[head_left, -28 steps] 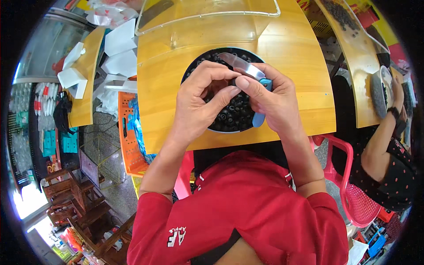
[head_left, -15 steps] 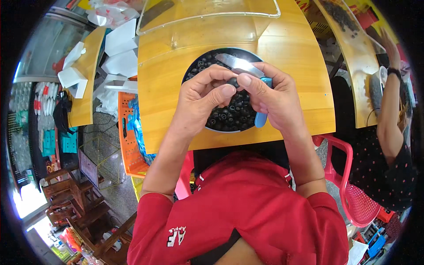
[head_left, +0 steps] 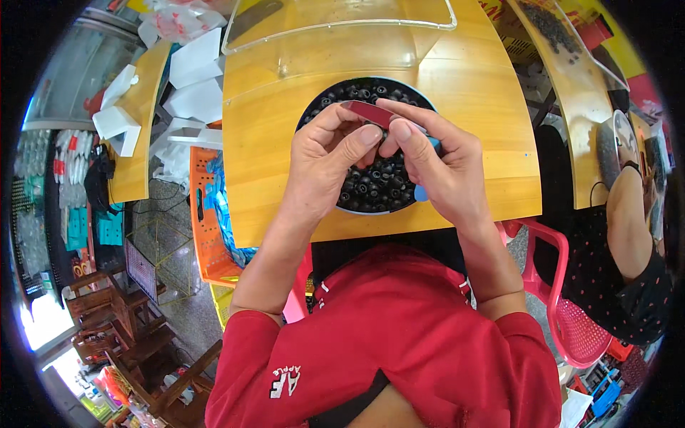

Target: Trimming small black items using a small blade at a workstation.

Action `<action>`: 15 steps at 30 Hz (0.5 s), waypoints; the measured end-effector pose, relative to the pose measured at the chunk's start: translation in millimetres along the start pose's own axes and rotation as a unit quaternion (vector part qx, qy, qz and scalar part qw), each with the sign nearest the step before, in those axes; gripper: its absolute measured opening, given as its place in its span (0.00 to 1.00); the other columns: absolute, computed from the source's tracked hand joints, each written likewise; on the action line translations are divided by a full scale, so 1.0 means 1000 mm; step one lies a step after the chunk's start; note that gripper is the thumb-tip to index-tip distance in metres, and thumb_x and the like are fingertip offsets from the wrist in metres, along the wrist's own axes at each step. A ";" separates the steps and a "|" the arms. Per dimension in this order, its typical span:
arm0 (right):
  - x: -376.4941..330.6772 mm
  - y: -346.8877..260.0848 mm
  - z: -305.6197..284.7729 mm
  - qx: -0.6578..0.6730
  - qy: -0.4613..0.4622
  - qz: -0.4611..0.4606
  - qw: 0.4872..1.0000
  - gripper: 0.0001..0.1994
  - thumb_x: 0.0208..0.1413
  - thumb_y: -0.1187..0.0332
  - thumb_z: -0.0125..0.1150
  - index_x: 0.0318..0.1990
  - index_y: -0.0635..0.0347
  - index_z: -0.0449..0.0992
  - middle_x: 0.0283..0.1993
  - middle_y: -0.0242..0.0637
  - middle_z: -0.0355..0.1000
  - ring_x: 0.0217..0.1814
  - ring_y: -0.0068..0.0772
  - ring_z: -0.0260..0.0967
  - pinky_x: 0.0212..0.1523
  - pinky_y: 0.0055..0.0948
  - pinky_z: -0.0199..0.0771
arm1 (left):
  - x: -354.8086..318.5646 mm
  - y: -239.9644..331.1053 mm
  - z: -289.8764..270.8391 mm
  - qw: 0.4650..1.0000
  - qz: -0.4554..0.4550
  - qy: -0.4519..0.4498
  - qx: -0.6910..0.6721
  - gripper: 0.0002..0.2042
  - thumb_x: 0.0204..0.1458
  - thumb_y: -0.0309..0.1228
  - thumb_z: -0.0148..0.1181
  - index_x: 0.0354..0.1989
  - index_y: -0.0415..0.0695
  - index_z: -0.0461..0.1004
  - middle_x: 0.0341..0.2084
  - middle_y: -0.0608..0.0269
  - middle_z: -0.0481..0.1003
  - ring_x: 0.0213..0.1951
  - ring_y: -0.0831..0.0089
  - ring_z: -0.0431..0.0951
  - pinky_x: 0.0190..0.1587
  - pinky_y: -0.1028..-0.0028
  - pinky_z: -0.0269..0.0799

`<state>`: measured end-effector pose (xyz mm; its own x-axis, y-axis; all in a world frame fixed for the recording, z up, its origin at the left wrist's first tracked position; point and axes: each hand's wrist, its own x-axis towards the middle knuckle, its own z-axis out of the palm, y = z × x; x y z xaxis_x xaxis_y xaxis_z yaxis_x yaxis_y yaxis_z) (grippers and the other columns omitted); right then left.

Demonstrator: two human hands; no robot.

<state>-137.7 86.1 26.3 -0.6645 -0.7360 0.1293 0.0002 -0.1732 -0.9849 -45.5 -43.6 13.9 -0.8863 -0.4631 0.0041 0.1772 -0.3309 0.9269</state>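
My left hand [head_left: 332, 153] is closed over the bowl, thumb and forefinger pinching a small dark round piece that is mostly hidden by the fingertips. My right hand [head_left: 439, 153] is wrapped around a knife whose blue handle [head_left: 421, 193] shows below the palm. The knife blade [head_left: 367, 112] lies across toward my left fingers and looks dark red. Both hands' fingertips meet close together. Beneath them sits a round dark bowl [head_left: 365, 212] with a bluish rim, holding many small black round pieces [head_left: 378, 184], several with ring-shaped ends.
A clear plastic bin [head_left: 342, 53] stands at the table's far side. Left of the table [head_left: 492, 171] is an orange crate [head_left: 207, 246] with blue plastic inside. To the right, another person's arm [head_left: 628, 225] reaches over a second table, beside a red chair [head_left: 560, 271].
My right hand has turned the knife, so its blade now lies higher and flatter, dark red instead of bright. The handle shows less. The other person's raised hand has come down.
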 end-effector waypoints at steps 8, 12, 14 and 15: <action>0.002 0.005 -0.007 0.035 -0.007 0.032 0.999 0.13 0.61 0.66 0.54 0.49 0.64 0.73 0.28 0.34 0.72 0.18 0.10 0.53 0.17 0.13 0.53 | -0.001 -0.006 -0.006 0.999 0.020 -0.025 -0.014 0.09 0.52 0.28 0.62 0.40 0.42 0.74 0.27 0.69 0.72 0.27 0.83 0.68 0.29 0.82 0.63; 0.002 0.003 -0.006 0.058 -0.006 0.044 0.997 0.13 0.61 0.67 0.53 0.49 0.64 0.73 0.28 0.35 0.73 0.17 0.11 0.53 0.16 0.13 0.52 | 0.000 -0.006 -0.006 0.999 0.023 -0.033 -0.025 0.10 0.52 0.27 0.61 0.41 0.41 0.73 0.27 0.70 0.72 0.27 0.83 0.67 0.29 0.83 0.63; 0.001 0.002 -0.006 0.068 -0.006 0.040 0.997 0.13 0.61 0.66 0.53 0.50 0.64 0.73 0.28 0.35 0.73 0.17 0.11 0.52 0.16 0.13 0.52 | 0.000 -0.007 -0.006 0.999 0.025 -0.037 -0.029 0.10 0.52 0.27 0.61 0.42 0.41 0.73 0.27 0.70 0.72 0.27 0.83 0.67 0.29 0.83 0.63; 0.001 0.001 -0.005 0.079 -0.007 0.037 0.996 0.14 0.62 0.66 0.52 0.50 0.64 0.73 0.28 0.35 0.72 0.17 0.11 0.52 0.16 0.13 0.51 | 0.001 -0.007 -0.005 0.998 0.027 -0.040 -0.033 0.10 0.52 0.27 0.61 0.42 0.41 0.73 0.27 0.70 0.72 0.27 0.83 0.67 0.29 0.83 0.62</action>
<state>-142.3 88.8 24.6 -0.6485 -0.7589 0.0592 0.1672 -0.2179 -0.9616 -45.1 -45.8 5.4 -0.9056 -0.4152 0.0862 0.2514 -0.3620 0.8976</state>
